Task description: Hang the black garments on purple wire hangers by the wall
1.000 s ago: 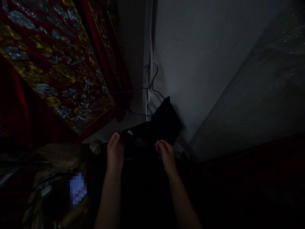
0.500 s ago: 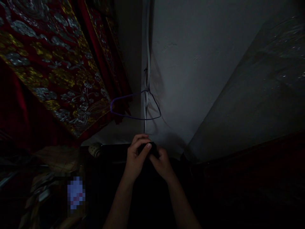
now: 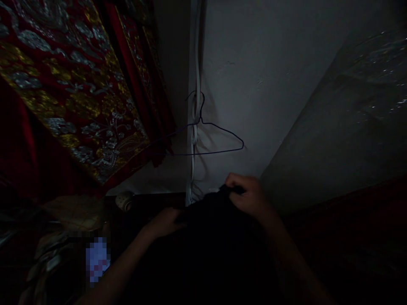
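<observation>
A black garment is spread between my hands, its details lost in the dark; a small pale patch shows at its top edge. My right hand grips its upper right part, fingers closed round the cloth. On the left side my left hand is closed on the garment, with the fingertips partly hidden and slightly blurred. Beyond the hands, apart from them, a thin purple wire hanger hangs with nothing on it from a looped white cord.
Red cloth with gold and silver sequin patterns hangs at the left. A pale wall lies behind the cord, with a shiny plastic-like sheet to the right. At lower left are a small round pale object and blurred clutter.
My hands have moved apart, the right one to the right and the left one left and down, spreading the black garment. The hanger has swung round and now shows wider.
</observation>
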The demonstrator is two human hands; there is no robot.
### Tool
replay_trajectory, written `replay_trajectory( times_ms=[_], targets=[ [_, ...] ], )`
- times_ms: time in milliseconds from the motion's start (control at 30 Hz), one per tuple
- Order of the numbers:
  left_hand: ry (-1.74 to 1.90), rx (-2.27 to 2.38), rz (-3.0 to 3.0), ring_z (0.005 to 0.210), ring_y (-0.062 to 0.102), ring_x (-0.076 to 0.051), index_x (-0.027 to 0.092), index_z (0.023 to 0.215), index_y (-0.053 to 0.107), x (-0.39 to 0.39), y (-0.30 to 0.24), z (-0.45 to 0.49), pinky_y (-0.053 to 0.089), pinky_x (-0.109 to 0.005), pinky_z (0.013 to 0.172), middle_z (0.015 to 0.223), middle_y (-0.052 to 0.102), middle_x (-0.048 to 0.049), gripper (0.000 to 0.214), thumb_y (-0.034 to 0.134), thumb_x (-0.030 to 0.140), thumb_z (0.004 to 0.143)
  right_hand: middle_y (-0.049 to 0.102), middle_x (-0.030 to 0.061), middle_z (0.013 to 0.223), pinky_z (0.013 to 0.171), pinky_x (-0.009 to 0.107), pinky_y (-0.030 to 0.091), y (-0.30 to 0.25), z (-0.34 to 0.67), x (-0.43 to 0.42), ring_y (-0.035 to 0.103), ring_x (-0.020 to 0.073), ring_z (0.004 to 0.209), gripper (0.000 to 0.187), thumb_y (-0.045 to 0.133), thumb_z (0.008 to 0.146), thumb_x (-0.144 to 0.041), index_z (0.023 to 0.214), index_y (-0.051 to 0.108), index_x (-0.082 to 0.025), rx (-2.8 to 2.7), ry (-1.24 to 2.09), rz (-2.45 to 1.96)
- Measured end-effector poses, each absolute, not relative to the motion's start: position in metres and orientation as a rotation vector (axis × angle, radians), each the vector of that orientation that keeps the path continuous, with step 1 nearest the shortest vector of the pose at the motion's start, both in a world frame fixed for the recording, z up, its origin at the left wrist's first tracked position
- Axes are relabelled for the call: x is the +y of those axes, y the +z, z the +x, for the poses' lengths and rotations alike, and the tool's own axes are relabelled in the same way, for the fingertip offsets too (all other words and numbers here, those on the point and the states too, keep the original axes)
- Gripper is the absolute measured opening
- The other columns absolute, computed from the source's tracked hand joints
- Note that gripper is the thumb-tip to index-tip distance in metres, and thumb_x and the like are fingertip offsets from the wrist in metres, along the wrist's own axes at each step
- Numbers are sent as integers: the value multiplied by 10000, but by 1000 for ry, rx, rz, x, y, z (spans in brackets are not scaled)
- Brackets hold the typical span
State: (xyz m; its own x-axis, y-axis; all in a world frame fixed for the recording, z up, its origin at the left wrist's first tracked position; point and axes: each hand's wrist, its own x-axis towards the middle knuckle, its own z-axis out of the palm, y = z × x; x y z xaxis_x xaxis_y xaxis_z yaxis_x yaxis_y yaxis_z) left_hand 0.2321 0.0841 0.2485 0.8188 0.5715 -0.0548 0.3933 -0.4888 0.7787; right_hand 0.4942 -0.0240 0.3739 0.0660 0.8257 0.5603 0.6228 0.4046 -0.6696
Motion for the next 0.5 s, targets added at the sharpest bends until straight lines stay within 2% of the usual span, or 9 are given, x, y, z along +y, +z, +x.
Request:
replay_trajectory(
  times_ms=[100, 167, 200, 267, 333, 500],
  targets=[
    [528, 902, 2167, 792, 706, -267, 238, 917, 783, 106, 271, 212, 475, -303, 698, 919, 778, -82, 276, 685, 484, 841, 637, 5, 838, 684, 268, 454, 389, 503, 6, 580, 165, 716, 256, 577, 643, -149, 884, 610, -230, -1346, 8, -1216],
    [658, 1009, 2182, 728, 687, -253, 232, 859, 781, 118, 291, 200, 443, -290, 649, 851, 769, -84, 294, 688, 510, 835, 680, 49, 1043, 793, 299, 478, 387, 504, 34, 618, 190, 857, 358, 574, 686, -189, 1037, 637, -222, -1302, 45, -1184],
    [693, 1059, 2196, 684, 669, -243, 225, 801, 773, 123, 301, 195, 419, -284, 620, 791, 755, -81, 308, 696, 522, 823, 690, 57, 1064, 830, 314, 478, 382, 503, 49, 622, 197, 891, 347, 556, 707, -216, 1039, 654, -216, -1323, 133, -1199],
    [684, 1141, 2212, 608, 625, -219, 209, 690, 737, 129, 315, 184, 367, -279, 571, 683, 712, -67, 358, 706, 550, 799, 712, 54, 945, 833, 332, 481, 367, 504, 74, 624, 206, 860, 262, 530, 741, -285, 934, 686, -201, -1369, 381, -1281],
    [615, 1203, 2200, 571, 597, -199, 195, 637, 701, 132, 323, 174, 338, -275, 541, 640, 683, -51, 422, 702, 592, 781, 693, 31, 778, 747, 314, 482, 351, 509, 90, 606, 198, 759, 211, 544, 728, -327, 803, 686, -191, -1364, 526, -1344],
    [495, 1239, 2039, 508, 526, -157, 180, 611, 666, 129, 336, 162, 323, -254, 493, 552, 598, 5, 516, 667, 675, 759, 555, -25, 565, 508, 239, 329, 344, 536, 82, 474, 136, 556, 176, 599, 670, -343, 619, 629, -178, -1316, 390, -1416]
  ],
)
